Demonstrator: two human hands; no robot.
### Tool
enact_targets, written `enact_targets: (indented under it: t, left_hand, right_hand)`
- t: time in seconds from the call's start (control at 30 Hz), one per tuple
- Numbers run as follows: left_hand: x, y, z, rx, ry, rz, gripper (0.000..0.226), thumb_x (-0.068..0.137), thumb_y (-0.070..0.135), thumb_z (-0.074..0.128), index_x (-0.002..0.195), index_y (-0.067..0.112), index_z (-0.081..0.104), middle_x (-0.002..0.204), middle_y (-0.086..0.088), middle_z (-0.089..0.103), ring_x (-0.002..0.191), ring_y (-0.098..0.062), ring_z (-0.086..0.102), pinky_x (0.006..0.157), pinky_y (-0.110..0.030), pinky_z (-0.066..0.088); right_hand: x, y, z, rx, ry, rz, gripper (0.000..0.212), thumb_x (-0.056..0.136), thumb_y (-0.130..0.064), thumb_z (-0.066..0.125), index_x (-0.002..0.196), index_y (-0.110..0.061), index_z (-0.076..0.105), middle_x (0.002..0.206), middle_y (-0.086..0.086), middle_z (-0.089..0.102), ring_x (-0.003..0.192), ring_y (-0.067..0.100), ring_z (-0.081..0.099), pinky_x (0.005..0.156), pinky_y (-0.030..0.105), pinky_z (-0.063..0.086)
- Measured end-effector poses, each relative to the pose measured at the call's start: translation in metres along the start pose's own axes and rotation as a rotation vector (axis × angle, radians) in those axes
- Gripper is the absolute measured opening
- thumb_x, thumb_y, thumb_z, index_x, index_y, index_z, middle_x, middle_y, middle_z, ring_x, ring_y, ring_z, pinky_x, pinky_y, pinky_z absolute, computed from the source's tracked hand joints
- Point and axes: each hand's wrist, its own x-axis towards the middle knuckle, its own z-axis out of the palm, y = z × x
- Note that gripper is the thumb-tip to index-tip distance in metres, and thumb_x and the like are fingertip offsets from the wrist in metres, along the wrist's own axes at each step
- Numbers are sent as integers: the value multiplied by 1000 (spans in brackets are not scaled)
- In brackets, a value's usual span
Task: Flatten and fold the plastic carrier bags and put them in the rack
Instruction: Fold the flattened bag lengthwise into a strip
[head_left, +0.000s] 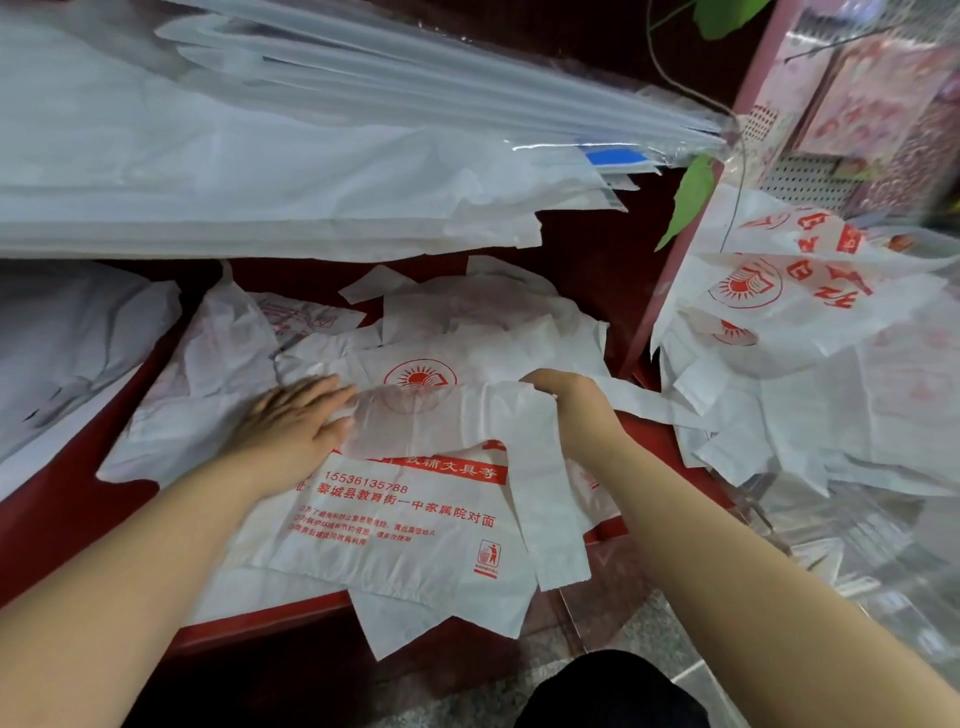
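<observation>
A white carrier bag (415, 525) with red print lies on the red shelf (67, 499), its upper part folded down over the print. My left hand (296, 421) rests flat on the bag's left side, fingers spread and pressing the fold. My right hand (571, 400) is closed on the folded top edge, and a handle strip trails off to the right of it. More white bags (467, 322) lie crumpled just behind, one showing a red sun logo.
A thick stack of clear and white sheets (260, 156) overhangs the back of the shelf. To the right, a heap of printed bags (779, 322) lies on a glass counter beside a pink rack post (675, 249). The tiled floor shows below.
</observation>
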Motion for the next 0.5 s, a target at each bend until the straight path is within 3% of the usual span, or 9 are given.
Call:
enact_targets:
  t: [0.13, 0.2, 0.3, 0.37, 0.43, 0.5]
  left_hand:
    - [0, 1, -1, -9, 14, 27, 48, 99, 37, 20, 146, 32, 10, 155, 11, 2, 142, -8, 0, 113, -27, 0]
    - [-1, 0, -2, 2, 20, 28, 48, 99, 39, 23, 146, 32, 12, 155, 10, 3, 142, -8, -1, 113, -27, -3]
    - [-5, 7, -8, 1, 96, 8, 49, 98, 39, 29, 144, 28, 22, 155, 6, 11, 142, -11, 3, 113, -31, -7]
    - [-15, 26, -16, -100, 220, 7, 44, 97, 33, 36, 139, 23, 37, 149, 4, 27, 138, -16, 19, 113, -32, 5]
    - [-29, 58, -25, -248, 304, 78, 39, 95, 34, 40, 131, 20, 49, 139, 5, 42, 126, -17, 38, 103, -26, 25]
    - [-46, 92, -26, -278, 256, 205, 49, 93, 47, 38, 132, 20, 47, 138, 8, 42, 124, -13, 40, 99, -22, 27]
  right_hand:
    - [-5, 4, -10, 211, 52, 83, 15, 85, 0, 55, 93, -4, 67, 89, -1, 66, 79, 10, 59, 72, 16, 46]
    - [-9, 9, -14, 289, 46, 119, 16, 85, 2, 53, 87, -5, 67, 79, -6, 64, 65, -1, 58, 64, 6, 44]
    - [-12, 15, -18, 330, 34, 158, 18, 85, 4, 53, 83, -9, 66, 73, -7, 62, 52, -8, 55, 58, 5, 45]
    - [-13, 16, -19, 350, 38, 161, 19, 86, 4, 52, 82, -10, 64, 69, -3, 61, 48, -7, 54, 56, 5, 44]
    - [-15, 14, -18, 362, 46, 154, 19, 86, 4, 52, 83, -11, 62, 63, -3, 59, 46, -6, 53, 55, 5, 43]
    - [-15, 13, -15, 354, 56, 142, 20, 86, 3, 51, 82, -14, 61, 61, -4, 59, 46, -5, 54, 56, 6, 43]
